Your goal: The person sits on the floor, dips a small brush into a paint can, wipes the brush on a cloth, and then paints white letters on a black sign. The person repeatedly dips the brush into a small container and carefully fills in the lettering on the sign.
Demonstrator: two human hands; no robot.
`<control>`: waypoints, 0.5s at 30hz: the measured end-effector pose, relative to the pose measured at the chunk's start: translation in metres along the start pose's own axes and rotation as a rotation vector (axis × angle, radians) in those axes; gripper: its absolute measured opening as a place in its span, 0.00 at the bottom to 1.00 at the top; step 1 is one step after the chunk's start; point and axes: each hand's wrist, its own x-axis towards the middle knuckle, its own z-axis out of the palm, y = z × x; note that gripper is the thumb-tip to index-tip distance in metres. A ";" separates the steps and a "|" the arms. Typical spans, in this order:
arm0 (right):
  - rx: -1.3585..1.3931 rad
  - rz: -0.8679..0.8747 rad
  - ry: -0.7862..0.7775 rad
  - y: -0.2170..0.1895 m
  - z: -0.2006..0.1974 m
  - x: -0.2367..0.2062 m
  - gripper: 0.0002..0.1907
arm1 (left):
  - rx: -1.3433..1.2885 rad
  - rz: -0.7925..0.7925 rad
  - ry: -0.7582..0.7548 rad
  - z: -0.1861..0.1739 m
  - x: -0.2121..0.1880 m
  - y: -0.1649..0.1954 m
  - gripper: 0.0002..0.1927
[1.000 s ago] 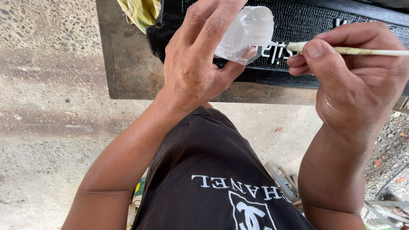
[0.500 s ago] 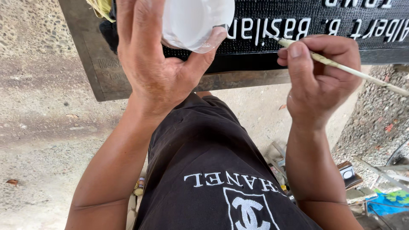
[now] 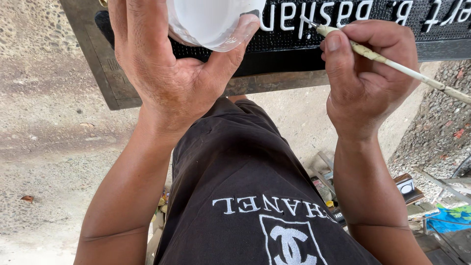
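My left hand [image 3: 167,73] grips a small clear plastic cup [image 3: 211,22] holding white paint, raised in front of a black plaque. My right hand [image 3: 368,73] pinches a thin paint-smeared brush [image 3: 392,61], its fine tip touching a white raised letter on the black plaque [image 3: 353,29]. The plaque has a dark textured face with white lettering and a grey-brown border. It lies across my lap above my black shorts [image 3: 245,196].
Rough concrete ground [image 3: 49,147] spreads to the left. Gravel [image 3: 441,127] lies at the right. Small tins, a box and a blue cloth [image 3: 446,218] are scattered on the ground at lower right beside my leg.
The view has closed in on the plaque. My left hand with the cup has risen toward the top edge. My right hand has brought the brush tip onto the lettering.
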 end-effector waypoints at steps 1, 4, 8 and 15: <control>0.007 0.003 -0.004 0.000 0.000 0.000 0.07 | -0.001 -0.002 -0.003 0.000 0.000 0.000 0.41; 0.019 -0.008 -0.007 0.000 -0.001 0.000 0.07 | -0.013 0.016 -0.002 0.000 0.001 -0.001 0.41; -0.042 -0.034 -0.022 0.002 -0.003 0.002 0.07 | -0.028 0.067 0.013 0.002 0.004 -0.003 0.40; 0.048 -0.032 -0.019 0.004 -0.004 0.001 0.07 | -0.045 0.041 0.009 0.002 0.004 -0.002 0.40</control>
